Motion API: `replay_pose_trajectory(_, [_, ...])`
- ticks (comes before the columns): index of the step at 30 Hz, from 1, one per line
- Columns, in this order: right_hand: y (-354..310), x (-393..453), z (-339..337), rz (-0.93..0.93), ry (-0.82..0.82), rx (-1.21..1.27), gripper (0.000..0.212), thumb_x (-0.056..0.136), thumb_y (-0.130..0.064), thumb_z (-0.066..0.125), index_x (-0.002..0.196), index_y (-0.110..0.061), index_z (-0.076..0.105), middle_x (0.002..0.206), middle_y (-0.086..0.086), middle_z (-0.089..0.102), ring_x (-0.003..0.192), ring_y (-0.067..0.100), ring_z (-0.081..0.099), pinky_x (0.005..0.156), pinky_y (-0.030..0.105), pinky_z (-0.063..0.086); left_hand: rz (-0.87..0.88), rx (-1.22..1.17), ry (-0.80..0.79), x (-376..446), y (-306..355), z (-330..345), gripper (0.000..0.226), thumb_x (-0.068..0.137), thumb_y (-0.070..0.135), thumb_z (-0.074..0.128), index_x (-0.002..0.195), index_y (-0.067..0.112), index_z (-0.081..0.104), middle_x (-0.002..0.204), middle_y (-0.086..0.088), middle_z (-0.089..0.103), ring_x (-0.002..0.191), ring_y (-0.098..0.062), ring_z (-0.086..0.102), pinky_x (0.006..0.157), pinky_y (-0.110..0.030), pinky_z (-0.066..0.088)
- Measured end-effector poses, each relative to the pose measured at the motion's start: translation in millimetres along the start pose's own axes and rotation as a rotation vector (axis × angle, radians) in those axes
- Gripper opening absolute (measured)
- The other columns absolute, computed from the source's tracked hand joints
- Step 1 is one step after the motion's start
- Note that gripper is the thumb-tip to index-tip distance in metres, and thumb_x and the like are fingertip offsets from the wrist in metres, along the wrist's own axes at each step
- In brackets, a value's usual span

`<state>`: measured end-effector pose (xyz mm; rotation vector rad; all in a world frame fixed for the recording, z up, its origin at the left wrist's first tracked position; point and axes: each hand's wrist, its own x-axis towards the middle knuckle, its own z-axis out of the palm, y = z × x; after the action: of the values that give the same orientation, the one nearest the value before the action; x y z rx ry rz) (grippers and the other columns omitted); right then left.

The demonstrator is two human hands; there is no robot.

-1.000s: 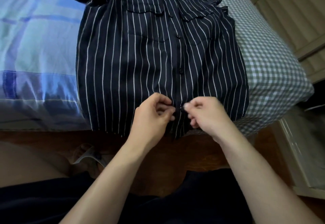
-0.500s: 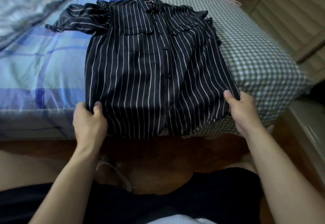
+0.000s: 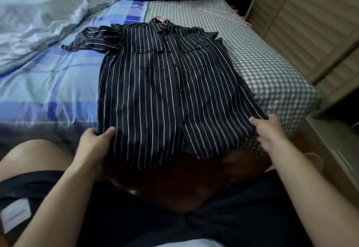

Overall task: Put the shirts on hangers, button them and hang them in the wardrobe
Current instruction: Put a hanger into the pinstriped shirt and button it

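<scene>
— Head view, left side first: what is recorded?
— A rumpled grey duvet (image 3: 38,13) on a blue plaid sheet (image 3: 48,83). The left hand (image 3: 95,143) grips the lower left hem of the striped shirt (image 3: 165,91), thumb on top.
— And the shirt's position?
— Flat on the bed, front up, hem overhanging the near edge; a pink hanger (image 3: 160,20) appears to sit at the collar.
— Right side?
— The right hand (image 3: 270,132) pinches the lower right hem, over the gingham sheet (image 3: 272,72). Spare pink hangers (image 3: 223,12) lie beyond, near the wardrobe (image 3: 310,23).

Bare checked sheet (image 3: 258,72) right of shirt (image 3: 167,91)
</scene>
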<state>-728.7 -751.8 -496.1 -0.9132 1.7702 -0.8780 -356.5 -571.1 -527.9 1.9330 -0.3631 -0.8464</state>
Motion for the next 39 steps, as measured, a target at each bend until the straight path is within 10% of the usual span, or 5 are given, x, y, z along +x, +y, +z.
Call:
replay_pose_trajectory(3, [12.9, -12.7, 24.6, 0.027, 0.034, 0.025, 0.048, 0.099, -0.009, 0.061, 0.143, -0.013, 0.042, 0.147, 0.007, 0.048, 0.124, 0.027, 0.055, 0.106, 0.046, 0.047, -0.194, -0.096, -0.155, -10.2, -24.5, 19.0, 0.016, 0.097, 0.012, 0.065, 0.110, 0.003, 0.061, 0.077, -0.017, 0.065, 0.057, -0.024, 0.056, 0.043, -0.033, 0.054])
replay_pose_trajectory(12, [-100.3, -21.9, 109.2, -0.799, 0.020, -0.613, 0.041, 0.096, -0.018, 0.058, 0.137, -0.023, 0.055, 0.142, 0.004, 0.046, 0.127, 0.027, 0.046, 0.101, 0.042, 0.047, 0.339, 0.191, 0.150, 27.4, 52.1, -5.5, 0.034, 0.092, 0.012, 0.065, 0.125, 0.016, 0.058, 0.111, -0.001, 0.064, 0.102, -0.016, 0.063, 0.092, -0.030, 0.049])
replay_pose_trajectory(26, [-160.7, 77.7, 339.1, -0.855, -0.477, -1.203, 0.068, 0.102, -0.063, 0.025, 0.161, -0.034, 0.011, 0.170, -0.006, 0.002, 0.156, 0.021, -0.003, 0.126, 0.041, 0.001, -0.260, -0.815, -0.021, 273.3, 188.9, -27.6, 0.041, 0.107, 0.011, 0.044, 0.146, 0.002, 0.035, 0.118, -0.028, 0.055, 0.116, -0.036, 0.063, 0.105, -0.041, 0.050])
replay_pose_trajectory(31, [-151.6, 88.8, 338.1, -0.874, -0.472, -1.037, 0.062, 0.102, -0.059, 0.035, 0.158, -0.035, 0.026, 0.168, -0.009, 0.014, 0.155, 0.016, 0.004, 0.126, 0.039, 0.005, -0.224, -0.760, -0.021, 315.1, 209.2, -18.2, 0.014, 0.103, 0.002, 0.050, 0.092, 0.004, 0.059, 0.066, -0.009, 0.065, 0.049, -0.014, 0.061, 0.042, -0.022, 0.050])
replay_pose_trajectory(39, [-182.1, 48.6, 244.1, -0.425, -0.669, 0.111, 0.044, 0.101, -0.041, 0.056, 0.142, -0.023, 0.054, 0.142, -0.001, 0.057, 0.133, 0.018, 0.054, 0.114, 0.039, 0.040, 0.904, 0.009, -0.093, 172.9, 253.6, 28.2, 0.023, 0.088, 0.000, 0.065, 0.094, 0.019, 0.077, 0.087, 0.007, 0.073, 0.081, -0.005, 0.065, 0.080, -0.024, 0.054])
